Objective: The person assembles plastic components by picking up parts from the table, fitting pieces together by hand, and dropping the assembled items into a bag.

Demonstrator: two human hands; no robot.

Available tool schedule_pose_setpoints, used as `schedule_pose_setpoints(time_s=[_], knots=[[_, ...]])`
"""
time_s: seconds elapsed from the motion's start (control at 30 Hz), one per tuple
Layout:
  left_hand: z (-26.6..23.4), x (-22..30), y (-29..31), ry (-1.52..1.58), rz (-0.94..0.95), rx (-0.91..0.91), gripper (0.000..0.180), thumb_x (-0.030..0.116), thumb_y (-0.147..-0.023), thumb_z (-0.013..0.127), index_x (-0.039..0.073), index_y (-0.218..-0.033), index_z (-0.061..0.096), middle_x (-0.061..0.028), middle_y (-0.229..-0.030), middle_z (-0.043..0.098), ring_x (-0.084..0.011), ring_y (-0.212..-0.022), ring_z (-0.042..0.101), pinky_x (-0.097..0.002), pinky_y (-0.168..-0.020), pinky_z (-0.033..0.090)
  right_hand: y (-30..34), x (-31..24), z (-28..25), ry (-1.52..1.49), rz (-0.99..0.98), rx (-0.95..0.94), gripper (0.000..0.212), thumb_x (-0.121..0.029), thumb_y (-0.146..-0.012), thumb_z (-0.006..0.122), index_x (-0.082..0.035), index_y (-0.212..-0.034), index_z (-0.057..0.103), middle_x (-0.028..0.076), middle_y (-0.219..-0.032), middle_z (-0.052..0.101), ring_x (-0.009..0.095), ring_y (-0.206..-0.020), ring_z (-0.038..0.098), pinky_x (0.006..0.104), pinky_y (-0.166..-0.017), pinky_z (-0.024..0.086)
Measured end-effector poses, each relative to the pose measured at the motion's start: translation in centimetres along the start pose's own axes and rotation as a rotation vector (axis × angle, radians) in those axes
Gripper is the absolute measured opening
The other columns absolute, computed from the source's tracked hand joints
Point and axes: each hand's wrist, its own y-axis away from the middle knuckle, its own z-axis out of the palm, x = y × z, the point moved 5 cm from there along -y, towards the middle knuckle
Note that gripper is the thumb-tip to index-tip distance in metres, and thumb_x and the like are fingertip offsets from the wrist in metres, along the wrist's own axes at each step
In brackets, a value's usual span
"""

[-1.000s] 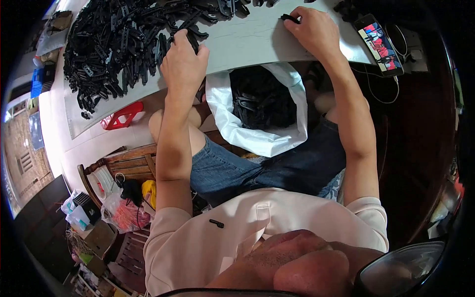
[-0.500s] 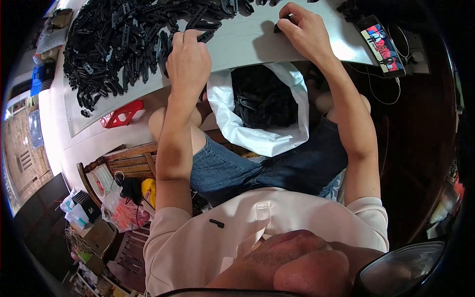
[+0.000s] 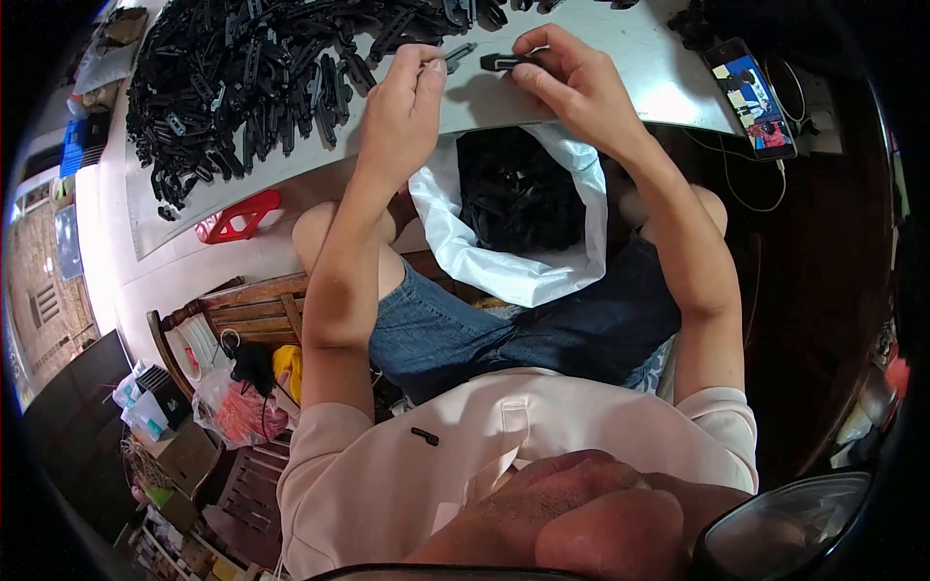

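At the near edge of a pale table (image 3: pixel 659 82), seated work. Surface smooth and whitish, lit brightest toward the right. A heap of black parts (image 3: pixel 242 92) covers its left side, pieces overlapping at all angles, with strays along the far edge. A phone (image 3: pixel 749 97) with its screen lit lies at the right end, a white cable (image 3: pixel 741 198) looping below it. Room: red stool (image 3: pixel 238 217) under the table at left, slatted wooden bench (image 3: pixel 254 315) beside the person, plastic bag with pinkish contents (image 3: pixel 237 407) on it. Right side mostly dark. Between the knees, an open white sack (image 3: pixel 484 271), black pieces inside.

Both hands above the table, near each other, apart. Left hand (image 3: pixel 402 111): thumb and fingers closed on a slim dark piece (image 3: pixel 460 55), its free end jutting right past the fingertips. Right hand (image 3: pixel 581 87): thumb and bent forefinger pinched on a thicker black piece (image 3: pixel 501 62), which projects left, toward the other. The two pieces sit nearly end to end, a gap between.
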Motion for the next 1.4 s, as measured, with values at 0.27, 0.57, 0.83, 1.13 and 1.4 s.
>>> schedule_pose_setpoints(time_s=[0.27, 0.57, 0.83, 1.13, 1.4], knots=[[1.5, -0.3, 0.6, 0.381, -0.266, -0.265, 0.034, 0.031, -0.109, 0.05, 0.001, -0.117, 0.062, -0.0087, -0.084, 0.066, -0.0149, -0.072, 0.061, -0.0323, -0.067, 0.049, 0.8, -1.1, 2.5, -0.142, -0.043, -0.149, 0.021, -0.012, -0.101, 0.067, 0.001, -0.117, 0.063, 0.008, -0.09, 0.073, 0.012, -0.085, 0.071, 0.028, -0.073, 0.058], [1.4, 1.6, 0.9, 0.183, 0.055, -0.277, 0.037, 0.028, -0.102, 0.063, -0.002, -0.123, 0.059, -0.0218, -0.094, 0.069, -0.0336, -0.086, 0.069, -0.041, -0.078, 0.053, 0.5, 0.4, 1.8, -0.289, 0.06, -0.153, 0.023, -0.018, -0.1, 0.07, -0.001, -0.114, 0.066, 0.007, -0.09, 0.072, 0.012, -0.084, 0.071, 0.0266, -0.071, 0.058], [1.2, 2.1, 0.8, 0.206, 0.041, -0.408, 0.032, 0.03, -0.103, 0.061, 0.001, -0.117, 0.063, -0.0115, -0.088, 0.066, -0.0178, -0.077, 0.059, -0.0327, -0.071, 0.048, 0.6, -0.4, 1.1, -0.311, 0.091, -0.237, 0.023, -0.02, -0.096, 0.073, -0.005, -0.113, 0.068, -0.001, -0.085, 0.068, 0.008, -0.077, 0.06, 0.0231, -0.067, 0.047], [-0.5, 0.0, -1.5, -0.234, 0.282, 0.064, 0.037, 0.031, -0.091, 0.073, 0.004, -0.115, 0.066, -0.0143, -0.112, 0.06, -0.0324, -0.103, 0.062, -0.0423, -0.085, 0.052, 0.2, 0.3, 1.9, -0.185, 0.039, -0.446, 0.02, -0.024, -0.093, 0.076, -0.004, -0.095, 0.074, 0.0, -0.075, 0.067, 0.01, -0.07, 0.058, 0.0289, -0.066, 0.046], [-1.1, -3.4, -3.9, -0.735, 0.229, 0.219, 0.038, 0.026, -0.088, 0.075, 0.007, -0.12, 0.069, -0.0117, -0.118, 0.065, -0.033, -0.115, 0.059, -0.0458, -0.099, 0.046, -3.5, -2.6, 0.4, 0.581, -0.507, 0.301, 0.029, -0.026, -0.094, 0.065, -0.01, -0.118, 0.069, 0.014, -0.106, 0.071, 0.034, -0.087, 0.072, 0.0424, -0.072, 0.058]])
